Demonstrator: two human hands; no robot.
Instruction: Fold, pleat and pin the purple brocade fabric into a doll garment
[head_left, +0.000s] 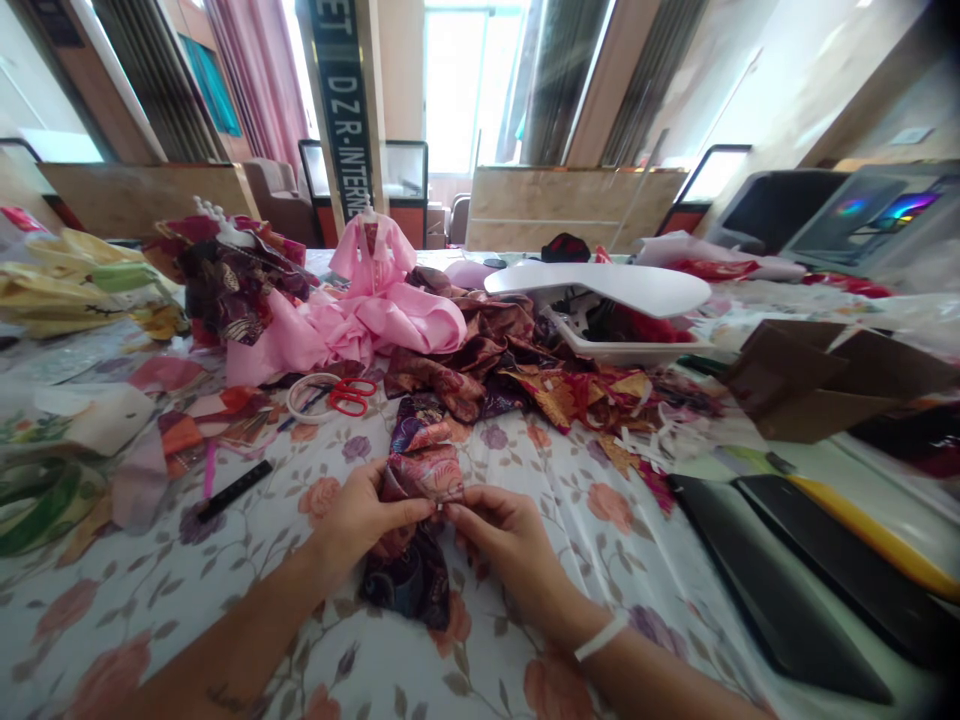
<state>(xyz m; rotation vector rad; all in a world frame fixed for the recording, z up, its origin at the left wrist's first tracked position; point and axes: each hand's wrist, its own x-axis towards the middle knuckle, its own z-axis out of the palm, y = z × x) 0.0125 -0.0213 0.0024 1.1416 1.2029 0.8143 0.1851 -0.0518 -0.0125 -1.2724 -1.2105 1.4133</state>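
A small piece of dark purple and pink patterned fabric (416, 578) is held up just above the floral tablecloth (300, 630). My left hand (367, 512) grips its left side, thumb laid across the front. From the right, my right hand (499, 525) pinches the fabric's edge, its thumb and forefinger meeting close to the left thumb tip. A tiny pale spot shows between the fingertips; what it is I cannot make out. Beyond the hands lie red-handled scissors (352, 397) beside a white tape roll (306, 412).
A pink doll-sized gown (373, 255) stands upright behind crumpled brown satin (442, 385). At right are a white lidded bin (622, 350), a cardboard box (814, 375) and dark flat cases (780, 590). Fabric scraps, a black strip (235, 490) and green tape (49, 500) lie left.
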